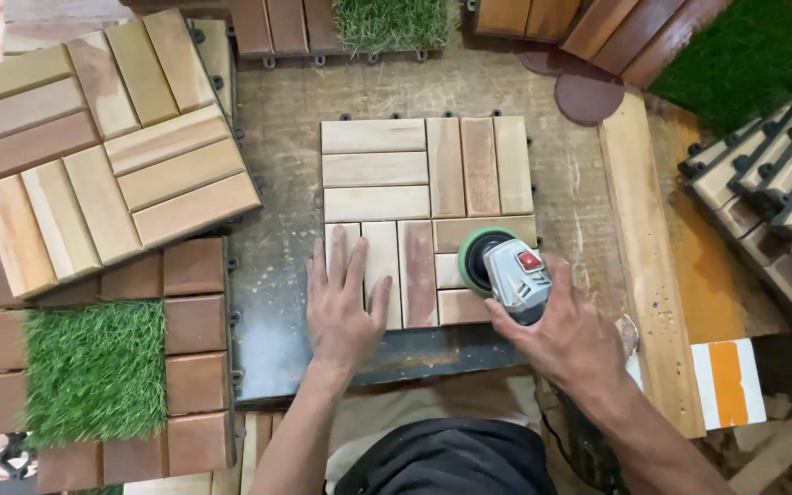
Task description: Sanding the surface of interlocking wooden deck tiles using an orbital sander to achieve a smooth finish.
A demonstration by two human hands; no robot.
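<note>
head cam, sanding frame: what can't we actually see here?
- Sanding pad: its face and contact with the wooden tile hidden under the sander.
- Sander grip and cord: covered by the right hand.
- Tile's lower-left slats: under the left hand.
- Dark discs: partly under the stacked tiles at the top.
- Grass tile: cut by the left and bottom edges.

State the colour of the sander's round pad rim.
Green rim, clearest in the head view.

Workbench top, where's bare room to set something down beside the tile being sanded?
Bare bench runs left of the wooden tile, up to the tile stack. A narrower strip lies between its right side and the plank. The near edge is crowded by both hands and the sander.
</note>
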